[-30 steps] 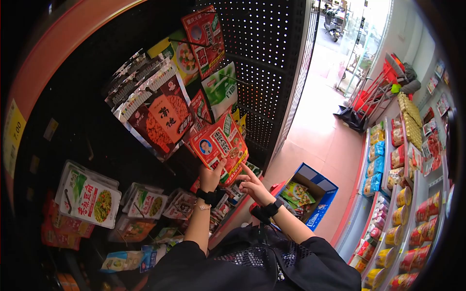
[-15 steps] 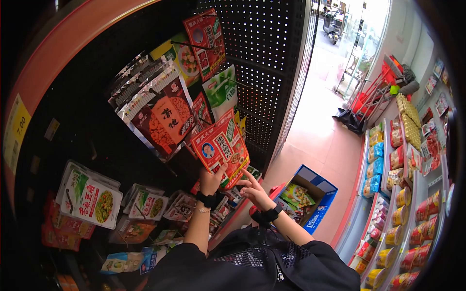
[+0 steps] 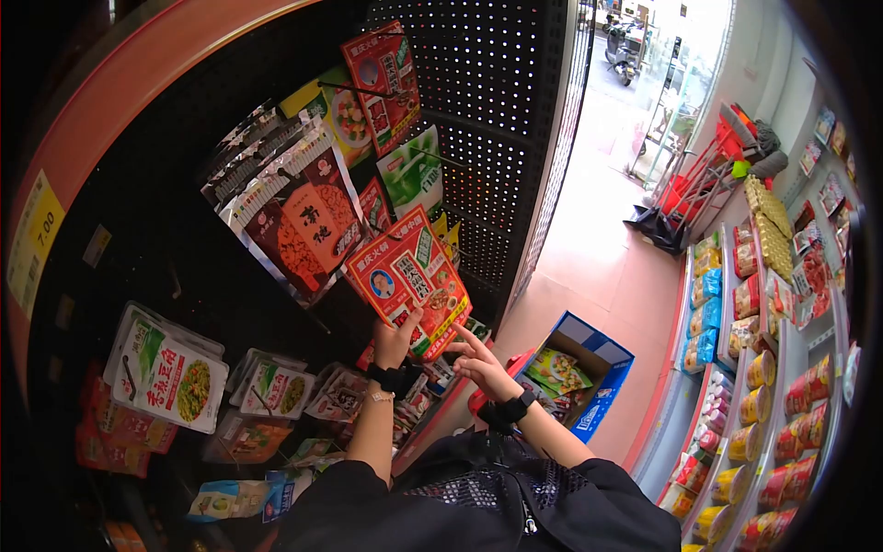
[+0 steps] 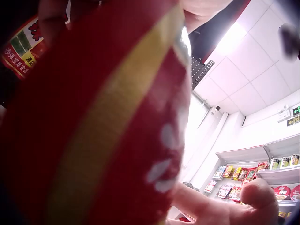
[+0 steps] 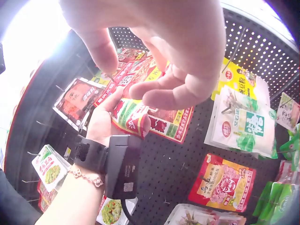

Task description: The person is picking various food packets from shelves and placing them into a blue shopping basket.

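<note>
In the head view my left hand (image 3: 394, 340) grips the lower left edge of a red hotpot seasoning packet (image 3: 414, 281), thumb on its printed front. The packet is tilted, its front facing up toward me. My right hand (image 3: 486, 366) is at the packet's lower right edge, index finger extended toward it and the other fingers loosely bent. The right wrist view has this right hand (image 5: 183, 51) large in front, with nothing held in its fingers. The red packet (image 4: 93, 122) fills much of the left wrist view, hiding most of the left hand.
Dark brown seasoning pouches (image 3: 303, 216) hang from hooks on the black pegboard (image 3: 487, 101), beside another red packet (image 3: 386, 87). Clear-wrapped packs (image 3: 170, 368) hang lower left. A blue box (image 3: 602, 396) with packets inside stands on the floor. Stocked shelves (image 3: 736, 396) line the right.
The red packet has turned slightly in my left hand's grip, its front facing me more fully. My right hand stays at its lower right edge. The head view has shifted slightly.
</note>
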`<state>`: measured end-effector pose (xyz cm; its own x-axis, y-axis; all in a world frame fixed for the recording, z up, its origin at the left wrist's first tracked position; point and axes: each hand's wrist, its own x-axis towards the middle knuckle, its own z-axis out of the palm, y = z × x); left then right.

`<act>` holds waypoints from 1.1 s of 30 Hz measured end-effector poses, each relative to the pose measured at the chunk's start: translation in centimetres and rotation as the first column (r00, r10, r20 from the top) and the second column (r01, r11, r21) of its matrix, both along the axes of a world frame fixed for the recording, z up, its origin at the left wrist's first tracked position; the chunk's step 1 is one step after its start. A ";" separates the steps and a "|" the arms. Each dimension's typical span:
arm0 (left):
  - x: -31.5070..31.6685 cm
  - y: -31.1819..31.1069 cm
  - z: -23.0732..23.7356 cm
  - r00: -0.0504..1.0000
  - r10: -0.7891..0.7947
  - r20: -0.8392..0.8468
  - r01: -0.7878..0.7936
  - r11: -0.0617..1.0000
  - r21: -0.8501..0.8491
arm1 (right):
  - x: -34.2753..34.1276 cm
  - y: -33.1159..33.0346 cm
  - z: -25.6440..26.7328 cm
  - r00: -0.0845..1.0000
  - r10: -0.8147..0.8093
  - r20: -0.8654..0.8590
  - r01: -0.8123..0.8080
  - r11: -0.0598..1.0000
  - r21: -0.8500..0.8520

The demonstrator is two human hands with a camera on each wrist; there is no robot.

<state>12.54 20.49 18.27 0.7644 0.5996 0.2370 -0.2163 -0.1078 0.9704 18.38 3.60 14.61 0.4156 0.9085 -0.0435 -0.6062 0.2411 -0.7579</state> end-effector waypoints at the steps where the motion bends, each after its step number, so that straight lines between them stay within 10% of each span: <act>1: 0.1 0.1 0.0 1.000 -0.002 0.000 0.002 1.000 0.000 | 0.1 0.1 0.1 1.000 0.006 0.009 -0.006 1.000 0.003; 15: 2.9 4.0 -1.9 0.956 0.293 -0.032 -0.291 0.955 0.048 | 3.5 -1.2 -1.5 0.989 0.008 0.147 0.009 0.994 -0.110; 18: 3.2 5.5 -3.9 0.950 0.311 -0.033 -0.308 0.948 0.077 | 4.4 -6.5 -2.1 0.959 -0.181 0.218 0.221 0.959 -0.177; 23: 3.3 6.3 -5.2 0.919 0.382 -0.100 -0.376 0.923 0.075 | 4.8 -18.4 -5.8 0.710 -0.629 0.317 0.703 0.606 -0.373; 27: 3.4 8.3 -10.2 0.951 0.304 -0.057 -0.306 0.952 -0.029 | 3.0 -25.9 -7.4 0.576 -0.729 0.371 0.753 0.296 -0.588; 33: 1.7 3.0 -12.1 0.880 0.136 -0.455 -0.360 0.815 -0.453 | 2.8 -29.9 -10.4 0.545 -0.702 0.459 0.778 0.219 -0.589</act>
<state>14.20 23.51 6.21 0.5302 0.7260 -0.4380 0.1486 0.4290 0.8910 21.16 -26.31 4.16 0.9196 -0.1221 -0.3733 -0.3800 -0.0354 -0.9243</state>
